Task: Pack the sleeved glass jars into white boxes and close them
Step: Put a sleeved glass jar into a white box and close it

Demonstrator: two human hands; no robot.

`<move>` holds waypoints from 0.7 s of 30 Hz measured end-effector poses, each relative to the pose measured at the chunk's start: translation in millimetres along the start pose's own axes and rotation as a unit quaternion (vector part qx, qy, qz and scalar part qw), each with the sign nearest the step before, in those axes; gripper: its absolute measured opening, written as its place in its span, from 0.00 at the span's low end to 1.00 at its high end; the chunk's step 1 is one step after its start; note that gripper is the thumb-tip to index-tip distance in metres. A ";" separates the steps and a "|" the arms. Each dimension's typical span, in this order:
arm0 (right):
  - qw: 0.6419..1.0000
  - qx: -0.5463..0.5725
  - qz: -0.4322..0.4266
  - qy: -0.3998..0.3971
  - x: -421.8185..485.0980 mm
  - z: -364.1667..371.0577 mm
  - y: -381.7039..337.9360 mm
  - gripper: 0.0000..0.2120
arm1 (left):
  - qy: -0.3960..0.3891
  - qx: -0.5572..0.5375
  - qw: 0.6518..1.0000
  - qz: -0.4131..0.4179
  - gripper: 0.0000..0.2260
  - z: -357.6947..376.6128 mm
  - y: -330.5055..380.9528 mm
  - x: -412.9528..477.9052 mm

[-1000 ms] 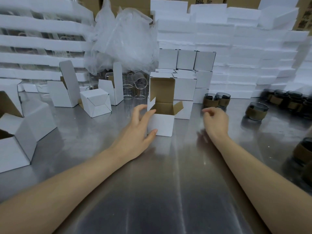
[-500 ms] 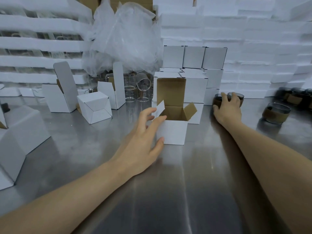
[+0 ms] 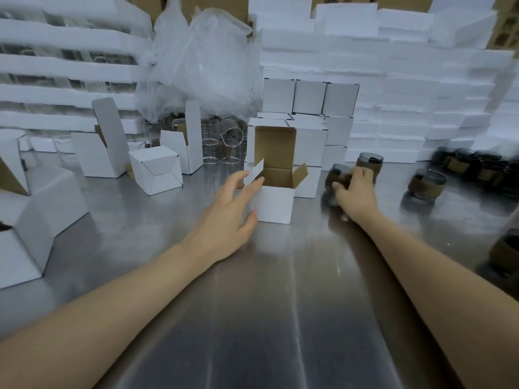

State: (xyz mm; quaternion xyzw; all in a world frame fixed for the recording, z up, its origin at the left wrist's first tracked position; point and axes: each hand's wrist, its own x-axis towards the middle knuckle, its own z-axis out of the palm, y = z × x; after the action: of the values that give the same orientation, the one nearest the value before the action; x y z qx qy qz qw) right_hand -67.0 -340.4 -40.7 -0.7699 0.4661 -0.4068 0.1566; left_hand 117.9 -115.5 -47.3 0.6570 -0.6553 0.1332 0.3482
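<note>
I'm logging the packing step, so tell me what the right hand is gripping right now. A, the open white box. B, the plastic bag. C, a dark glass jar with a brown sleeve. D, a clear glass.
C: the right hand curls round a sleeved jar just right of the open box, while the left hand touches that box with straight fingers.
</note>
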 end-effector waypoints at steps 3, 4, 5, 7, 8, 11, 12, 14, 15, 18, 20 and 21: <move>0.992 0.119 0.025 0.012 -32.2 -12.4 -10.6 0.11 | -0.007 0.021 1.000 0.003 0.26 1.1 0.1 -1.3; 0.984 0.175 0.034 0.012 -42.6 -16.4 -14.5 0.09 | -0.006 0.027 1.000 0.006 0.26 1.2 0.2 -1.6; 0.970 0.240 0.037 0.009 -52.2 -20.2 -19.8 0.07 | -0.003 0.034 0.999 0.013 0.26 0.8 0.7 -1.7; 0.936 0.352 0.009 -0.002 -68.3 -25.8 -34.0 0.07 | 0.012 0.050 0.998 0.037 0.26 -0.4 2.6 -1.9; 0.922 0.387 -0.019 -0.007 -73.9 -26.6 -42.3 0.07 | 0.023 0.059 0.997 0.053 0.27 -0.8 3.3 -1.9; 0.907 0.403 -0.117 -0.023 -84.3 -24.5 -64.8 0.06 | 0.058 0.084 0.990 0.096 0.29 -0.9 5.6 -1.1; 0.905 0.398 -0.148 -0.026 -86.5 -22.4 -69.1 0.07 | 0.065 0.090 0.988 0.109 0.30 -1.2 6.5 -0.7; 0.896 0.395 -0.201 -0.029 -92.8 -18.3 -76.2 0.10 | 0.076 0.095 0.983 0.136 0.33 -2.5 7.8 0.6; 0.891 0.394 -0.221 -0.031 -96.1 -16.5 -79.1 0.11 | 0.080 0.092 0.982 0.144 0.34 -3.2 8.5 1.2; 0.888 0.383 -0.250 -0.045 -103.2 -12.5 -85.1 0.13 | 0.096 0.046 0.986 0.126 0.33 -5.1 10.9 0.2; 0.894 0.357 -0.264 -0.062 -104.8 -11.8 -85.8 0.16 | 0.104 0.009 0.990 0.100 0.33 -7.3 11.8 -1.0; 0.898 0.341 -0.270 -0.068 -104.8 -12.2 -85.4 0.18 | 0.101 -0.005 0.991 0.090 0.33 -8.5 12.1 -1.4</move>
State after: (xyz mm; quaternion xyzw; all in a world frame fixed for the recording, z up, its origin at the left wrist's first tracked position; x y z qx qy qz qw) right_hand -50.6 -206.1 -30.5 -0.7912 0.0612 -0.5141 0.3254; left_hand 108.6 -107.8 -38.5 0.5764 -0.6742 0.2261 0.4026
